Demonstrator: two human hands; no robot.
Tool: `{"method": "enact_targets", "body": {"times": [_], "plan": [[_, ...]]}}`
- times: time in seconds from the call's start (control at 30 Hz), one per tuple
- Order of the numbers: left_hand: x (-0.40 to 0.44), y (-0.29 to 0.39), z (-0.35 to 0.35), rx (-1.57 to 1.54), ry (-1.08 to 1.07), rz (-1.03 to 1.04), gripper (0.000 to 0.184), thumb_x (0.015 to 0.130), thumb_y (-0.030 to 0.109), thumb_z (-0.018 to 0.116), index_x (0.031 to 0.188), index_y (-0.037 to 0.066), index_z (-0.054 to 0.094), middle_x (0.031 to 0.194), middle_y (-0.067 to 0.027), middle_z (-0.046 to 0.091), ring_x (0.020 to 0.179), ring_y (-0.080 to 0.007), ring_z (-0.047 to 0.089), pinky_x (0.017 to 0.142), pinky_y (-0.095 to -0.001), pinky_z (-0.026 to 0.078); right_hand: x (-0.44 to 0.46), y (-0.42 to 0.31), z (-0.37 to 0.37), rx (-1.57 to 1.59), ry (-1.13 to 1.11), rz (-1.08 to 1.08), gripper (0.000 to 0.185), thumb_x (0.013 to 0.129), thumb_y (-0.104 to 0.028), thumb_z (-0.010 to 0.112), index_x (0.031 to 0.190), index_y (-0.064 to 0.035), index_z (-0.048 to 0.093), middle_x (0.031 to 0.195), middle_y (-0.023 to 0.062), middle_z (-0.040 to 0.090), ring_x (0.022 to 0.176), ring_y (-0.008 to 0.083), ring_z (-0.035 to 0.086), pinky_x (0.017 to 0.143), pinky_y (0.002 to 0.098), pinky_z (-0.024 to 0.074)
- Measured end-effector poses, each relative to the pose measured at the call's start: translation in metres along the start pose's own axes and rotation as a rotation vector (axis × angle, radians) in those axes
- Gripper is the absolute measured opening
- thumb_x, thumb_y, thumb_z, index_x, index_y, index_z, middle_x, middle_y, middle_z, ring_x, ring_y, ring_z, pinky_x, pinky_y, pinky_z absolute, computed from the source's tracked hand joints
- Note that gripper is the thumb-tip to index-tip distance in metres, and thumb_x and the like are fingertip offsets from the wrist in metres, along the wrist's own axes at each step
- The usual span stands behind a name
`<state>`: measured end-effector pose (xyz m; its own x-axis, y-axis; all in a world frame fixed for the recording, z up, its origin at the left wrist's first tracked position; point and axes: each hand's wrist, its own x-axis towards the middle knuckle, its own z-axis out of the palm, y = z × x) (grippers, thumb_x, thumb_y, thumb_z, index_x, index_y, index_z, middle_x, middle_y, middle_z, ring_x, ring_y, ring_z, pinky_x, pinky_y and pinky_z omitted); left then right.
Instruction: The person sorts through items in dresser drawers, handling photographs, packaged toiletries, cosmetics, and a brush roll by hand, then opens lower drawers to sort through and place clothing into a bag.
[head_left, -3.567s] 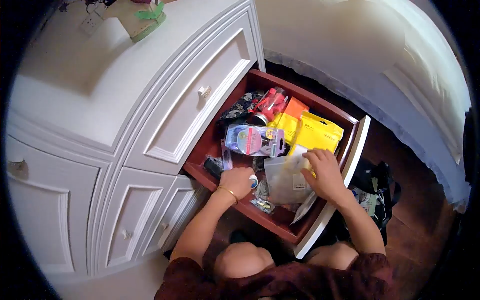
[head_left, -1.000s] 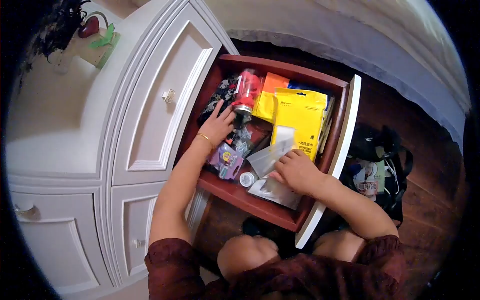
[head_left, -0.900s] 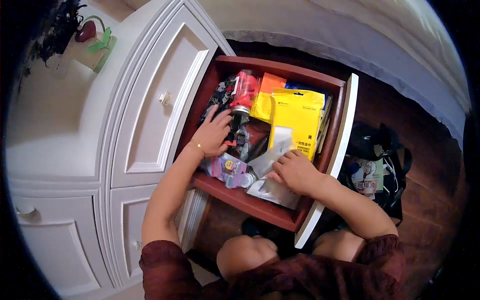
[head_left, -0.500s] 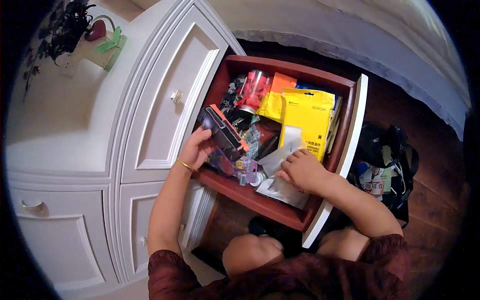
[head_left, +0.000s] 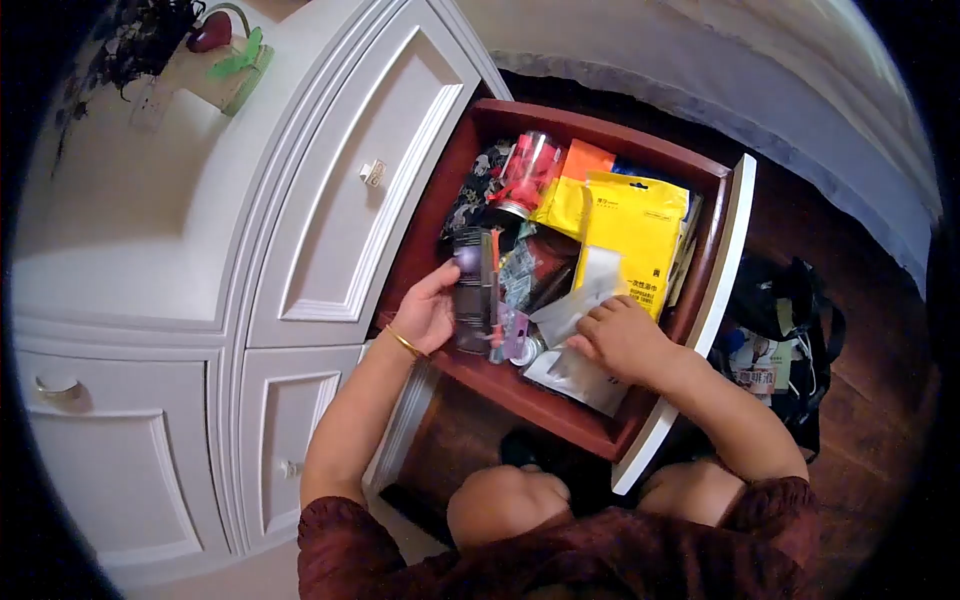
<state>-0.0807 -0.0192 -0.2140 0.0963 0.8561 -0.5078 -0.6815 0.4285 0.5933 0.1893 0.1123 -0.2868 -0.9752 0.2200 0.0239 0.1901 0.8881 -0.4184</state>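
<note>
My left hand [head_left: 428, 308] is at the left side of the open red-brown drawer [head_left: 540, 405], closed on a dark flat box [head_left: 473, 290] with an orange edge, held upright. My right hand [head_left: 620, 338] rests over the drawer's right part with its fingers curled on a whitish packet [head_left: 580, 378]. Just above it lies a yellow packet [head_left: 635, 225]. A clear jar with red contents [head_left: 530, 170] stands tilted near the back, beside an orange and yellow packet [head_left: 578, 185]. Small clear bags [head_left: 520, 275] and a purple package [head_left: 511, 330] lie between my hands.
A white cabinet [head_left: 180, 290] curves along the left, with a green and red ornament [head_left: 236, 65] on top. Right of the drawer, a black bag [head_left: 790, 340] sits on the dark floor. Pale fabric [head_left: 740, 110] hangs at the back.
My left hand has taken the dark box out from the drawer's contents and turned it upright. The purple package is now partly behind the box. My right hand has stayed on the whitish packet.
</note>
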Motion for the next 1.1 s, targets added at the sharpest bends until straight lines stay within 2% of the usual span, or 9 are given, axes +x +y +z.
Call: {"method": "enact_targets", "body": {"times": [0.03, 0.2, 0.5, 0.6, 0.7, 0.73, 0.77, 0.87, 1.1], "plan": [[0.004, -0.007, 0.007, 0.077, 0.179, 0.122, 0.047, 0.095, 0.031, 0.051, 0.135, 0.007, 0.043, 0.121, -0.0172, 0.061, 0.106, -0.0309, 0.063, 0.093, -0.0489, 0.050, 0.001, -0.001, -0.001, 0.002, -0.003, 0.002, 0.044, 0.096, -0.043, 0.045, 0.088, -0.0066, 0.068, 0.089, 0.0123, 0.067, 0.089, 0.0307, 0.062, 0.088, 0.0423, 0.0435], [0.009, -0.011, 0.010, 0.178, 0.305, 0.096, 0.043, 0.093, 0.024, 0.055, 0.131, 0.008, 0.043, 0.126, -0.0127, 0.057, 0.114, -0.0270, 0.058, 0.099, -0.0467, 0.047, 0.001, 0.000, 0.000, 0.003, 0.005, 0.004, 0.043, 0.096, -0.042, 0.045, 0.086, -0.0067, 0.068, 0.088, 0.0115, 0.067, 0.089, 0.0301, 0.062, 0.087, 0.0417, 0.0438], [0.006, -0.014, 0.007, 0.249, 0.255, 0.069, 0.044, 0.092, 0.019, 0.058, 0.131, 0.007, 0.042, 0.128, -0.0113, 0.054, 0.115, -0.0245, 0.056, 0.099, -0.0454, 0.047, 0.001, 0.000, -0.001, -0.015, 0.025, -0.005, 0.044, 0.096, -0.043, 0.045, 0.084, -0.0068, 0.068, 0.086, 0.0107, 0.067, 0.086, 0.0296, 0.063, 0.085, 0.0414, 0.0445], [0.007, -0.017, 0.009, 0.244, 0.204, 0.097, 0.042, 0.094, 0.023, 0.054, 0.131, 0.005, 0.045, 0.122, -0.0136, 0.059, 0.108, -0.0253, 0.061, 0.095, -0.0444, 0.050, 0.001, -0.001, -0.003, -0.006, 0.024, -0.001, 0.044, 0.096, -0.043, 0.045, 0.084, -0.0068, 0.068, 0.086, 0.0109, 0.067, 0.087, 0.0297, 0.063, 0.085, 0.0414, 0.0446], [0.002, -0.012, -0.006, 0.003, -0.004, -0.109, 0.041, 0.097, 0.028, 0.047, 0.129, 0.003, 0.049, 0.112, -0.0160, 0.064, 0.097, -0.0259, 0.065, 0.086, -0.0417, 0.055, 0.000, 0.000, -0.003, -0.003, 0.019, 0.001, 0.044, 0.096, -0.043, 0.045, 0.085, -0.0067, 0.068, 0.087, 0.0111, 0.068, 0.087, 0.0299, 0.062, 0.084, 0.0415, 0.0446], [0.004, -0.012, -0.003, 0.068, 0.179, -0.075, 0.044, 0.099, 0.033, 0.041, 0.127, 0.001, 0.051, 0.105, -0.0180, 0.066, 0.088, -0.0260, 0.068, 0.077, -0.0390, 0.057, 0.000, 0.000, -0.002, 0.000, 0.019, 0.002, 0.044, 0.095, -0.043, 0.046, 0.085, -0.0068, 0.068, 0.087, 0.0111, 0.067, 0.087, 0.0300, 0.062, 0.084, 0.0417, 0.0445], [0.006, -0.010, -0.007, 0.112, 0.186, -0.076, 0.041, 0.100, 0.034, 0.043, 0.127, 0.004, 0.051, 0.108, -0.0156, 0.066, 0.088, -0.0216, 0.067, 0.072, -0.0343, 0.058, 0.000, 0.001, -0.001, 0.001, 0.020, 0.003, 0.044, 0.095, -0.043, 0.046, 0.085, -0.0068, 0.068, 0.087, 0.0111, 0.067, 0.087, 0.0301, 0.062, 0.084, 0.0419, 0.0445], [0.006, -0.003, -0.023, 0.138, 0.211, -0.077, 0.043, 0.101, 0.036, 0.041, 0.127, 0.004, 0.052, 0.108, -0.0167, 0.066, 0.084, -0.0183, 0.067, 0.068, -0.0323, 0.058, 0.000, 0.001, -0.001, 0.009, 0.015, 0.013, 0.044, 0.095, -0.043, 0.046, 0.085, -0.0068, 0.068, 0.087, 0.0110, 0.067, 0.087, 0.0302, 0.062, 0.085, 0.0423, 0.0442], [0.007, 0.004, -0.024, 0.198, 0.264, -0.103, 0.049, 0.101, 0.039, 0.040, 0.131, 0.002, 0.050, 0.107, -0.0179, 0.066, 0.082, -0.0197, 0.067, 0.066, -0.0310, 0.060, 0.002, 0.001, -0.003, 0.004, -0.016, 0.015, 0.043, 0.095, -0.043, 0.046, 0.086, -0.0071, 0.068, 0.088, 0.0107, 0.067, 0.089, 0.0298, 0.062, 0.087, 0.0421, 0.0438]]}}
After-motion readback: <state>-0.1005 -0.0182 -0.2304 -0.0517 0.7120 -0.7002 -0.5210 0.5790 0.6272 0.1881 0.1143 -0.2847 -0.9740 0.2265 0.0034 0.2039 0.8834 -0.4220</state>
